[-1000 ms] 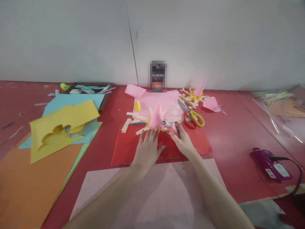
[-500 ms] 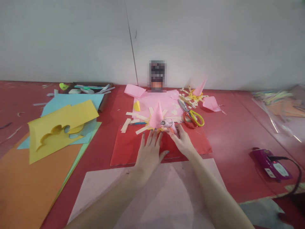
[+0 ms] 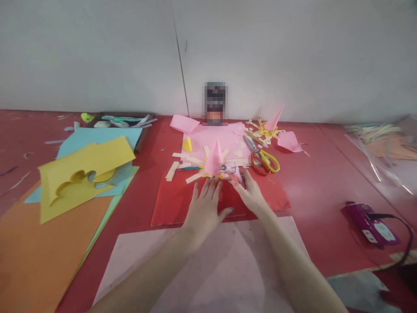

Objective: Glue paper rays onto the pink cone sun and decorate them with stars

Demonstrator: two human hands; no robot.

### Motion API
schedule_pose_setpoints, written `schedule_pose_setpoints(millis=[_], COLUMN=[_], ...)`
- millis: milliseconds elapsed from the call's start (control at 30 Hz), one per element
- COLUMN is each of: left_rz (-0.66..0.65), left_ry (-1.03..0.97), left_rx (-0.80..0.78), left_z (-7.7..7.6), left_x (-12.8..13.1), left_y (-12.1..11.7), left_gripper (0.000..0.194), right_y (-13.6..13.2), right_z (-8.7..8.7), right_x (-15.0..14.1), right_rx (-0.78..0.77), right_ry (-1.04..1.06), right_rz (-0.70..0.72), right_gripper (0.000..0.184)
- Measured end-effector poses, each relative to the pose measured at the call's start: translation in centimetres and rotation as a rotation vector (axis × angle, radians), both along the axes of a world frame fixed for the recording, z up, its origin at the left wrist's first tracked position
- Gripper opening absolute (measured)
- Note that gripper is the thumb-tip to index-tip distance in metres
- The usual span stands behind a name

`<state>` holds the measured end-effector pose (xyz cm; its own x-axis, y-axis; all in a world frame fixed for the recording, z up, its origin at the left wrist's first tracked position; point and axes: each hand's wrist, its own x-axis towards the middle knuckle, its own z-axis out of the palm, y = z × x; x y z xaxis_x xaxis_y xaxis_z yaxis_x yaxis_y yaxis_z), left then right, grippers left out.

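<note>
A pink paper cone [image 3: 214, 160] stands upright on a yellow paper base with cream paper strips [image 3: 194, 177] radiating from it. My right hand [image 3: 249, 191] is closed around a small pink glue gun [image 3: 232, 169]. Its metal nozzle points left at the lower right side of the cone. My left hand [image 3: 203, 208] lies flat on a red board [image 3: 172, 200], fingers spread. The left fingertips reach the near edge of the yellow base. Just right of the glue gun lie scissors [image 3: 269, 161] with red and yellow handles.
A second pink cone [image 3: 273, 121] on a yellow base stands at the back right. Yellow [image 3: 65, 174], blue and orange paper sheets cover the left. A purple power socket box [image 3: 371, 226] with a black cable sits at right. A pixelated upright object [image 3: 215, 102] leans near the wall.
Hardly anything differs. Both hands, the glue gun and the cone stay in nearly the same places.
</note>
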<state>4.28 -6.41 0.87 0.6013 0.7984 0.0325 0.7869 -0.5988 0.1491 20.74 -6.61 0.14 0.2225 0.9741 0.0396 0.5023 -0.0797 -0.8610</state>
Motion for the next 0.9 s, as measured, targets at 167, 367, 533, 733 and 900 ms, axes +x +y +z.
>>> schedule_pose_setpoints(millis=[167,367,533,733,900], left_rz=[-0.01,0.019,0.021,0.02,0.076], left_ry=[0.014,0.029,0.025,-0.041,-0.311], left_rx=[-0.014,-0.005,-0.005,0.038,0.11], left_z=[0.1,-0.6,-1.2,-0.8,0.4], left_x=[0.1,0.2,0.1,0.2,-0.6], left_y=[-0.1,-0.5,-0.6,-0.5,1.0], left_gripper=[0.069,0.068,0.067,0.065,0.039], right_y=[0.1,0.0,0.0,0.0,0.0], right_z=[0.0,0.1,0.1,-0.3,-0.2], right_x=[0.0,0.0,-0.1,0.1,0.9], right_rx=[0.012,0.003,-0.013,0.048,0.14], right_ry=[0.032,0.038,0.03,0.095,0.133], right_rz=[0.014,0.011,0.0,-0.049,-0.241], right_gripper=[0.024,0.024,0.025,0.027,0.03])
